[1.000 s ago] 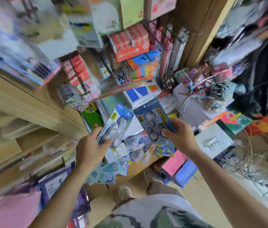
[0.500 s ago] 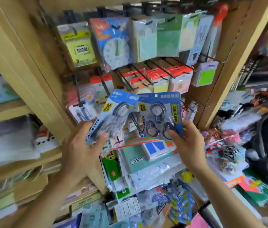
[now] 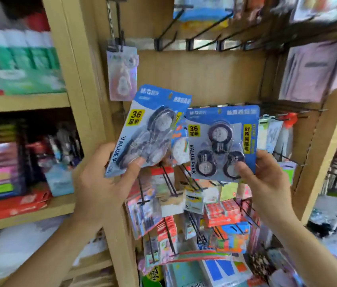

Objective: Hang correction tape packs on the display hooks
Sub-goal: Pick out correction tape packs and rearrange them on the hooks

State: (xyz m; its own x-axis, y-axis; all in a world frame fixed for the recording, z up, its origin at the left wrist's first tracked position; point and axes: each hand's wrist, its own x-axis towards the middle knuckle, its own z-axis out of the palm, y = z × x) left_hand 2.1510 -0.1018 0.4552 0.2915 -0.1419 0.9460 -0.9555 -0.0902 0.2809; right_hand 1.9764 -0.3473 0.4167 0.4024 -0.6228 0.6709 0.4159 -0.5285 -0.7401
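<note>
Up close, a wooden display bay [image 3: 205,77] fills the middle of the view — a tan back panel framed by upright posts, with rows of black wire hooks [image 3: 202,41] jutting out along the top. One pale blister card [image 3: 122,73] hangs alone from a hook at the panel's upper left. Lower rows are crowded with hanging stationery packs [image 3: 223,216] in red, orange and blue. To the left, open wooden shelves [image 3: 22,102] carry blurred stacks of boxes and coloured paper; the right edge is too smeared to make out.

The left hand [image 3: 103,183] is closed around the bottom of a blue correction tape pack [image 3: 151,129], thumb across its front, the pack tilted to the right in front of the bare panel. The right hand [image 3: 267,183] pinches the lower right corner of a second correction tape pack [image 3: 221,141] — held nearly upright, just beside the first, their edges almost meeting. Neither pack sits on a hook.
</note>
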